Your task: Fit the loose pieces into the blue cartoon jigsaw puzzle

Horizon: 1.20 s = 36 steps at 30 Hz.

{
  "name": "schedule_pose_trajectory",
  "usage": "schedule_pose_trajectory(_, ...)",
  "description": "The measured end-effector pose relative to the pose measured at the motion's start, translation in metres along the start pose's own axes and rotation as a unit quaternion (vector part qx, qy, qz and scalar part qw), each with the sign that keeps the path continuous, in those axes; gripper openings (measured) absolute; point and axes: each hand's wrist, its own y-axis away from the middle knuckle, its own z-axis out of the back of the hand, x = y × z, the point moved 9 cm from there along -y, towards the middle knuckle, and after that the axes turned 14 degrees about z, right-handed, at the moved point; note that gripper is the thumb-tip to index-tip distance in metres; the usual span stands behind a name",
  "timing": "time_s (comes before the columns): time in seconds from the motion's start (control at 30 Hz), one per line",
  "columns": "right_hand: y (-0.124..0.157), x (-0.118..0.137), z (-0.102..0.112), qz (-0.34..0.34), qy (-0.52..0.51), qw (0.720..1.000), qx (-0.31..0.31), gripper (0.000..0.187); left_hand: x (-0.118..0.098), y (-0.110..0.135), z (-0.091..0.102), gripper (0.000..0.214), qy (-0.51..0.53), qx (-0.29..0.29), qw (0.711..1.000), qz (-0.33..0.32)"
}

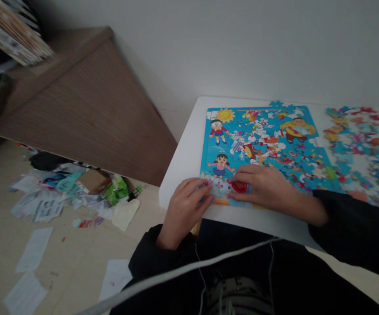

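Note:
A blue cartoon jigsaw puzzle (268, 144) lies on a white table (184, 157), its left part assembled. My left hand (186, 208) rests at the puzzle's near left corner, fingers curled and pressing down on the edge pieces. My right hand (264, 186) lies flat on the near edge beside it, fingers together over a red puzzle piece (240, 187). The two hands almost touch.
Several loose puzzle pieces (363, 144) are scattered on the table's right side. A wooden cabinet (78, 105) stands to the left against the wall. Paper scraps and packaging (78, 192) litter the floor on the left. White cables (209, 262) cross my lap.

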Motion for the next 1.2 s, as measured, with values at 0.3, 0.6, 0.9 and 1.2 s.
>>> schedule_pose_trajectory(0.3,0.005,-0.008,-0.001,-0.015,-0.017,1.000,-0.001,0.025,-0.011,0.000,-0.006,0.015,-0.009,-0.006,1.000,-0.013)
schedule_pose_trajectory(0.6,0.024,-0.003,0.024,0.016,0.066,0.997,-0.023,0.033,-0.022,0.003,-0.017,0.016,-0.011,0.024,0.999,-0.047)
schedule_pose_trajectory(0.9,0.064,-0.084,0.043,-0.071,0.096,0.992,0.037,0.038,-0.025,0.004,-0.017,0.014,-0.019,0.014,0.998,-0.059)
schedule_pose_trajectory(1.2,0.055,-0.086,0.032,-0.067,0.047,0.996,0.043,0.034,-0.027,0.004,-0.019,0.014,-0.027,0.013,0.998,-0.059)
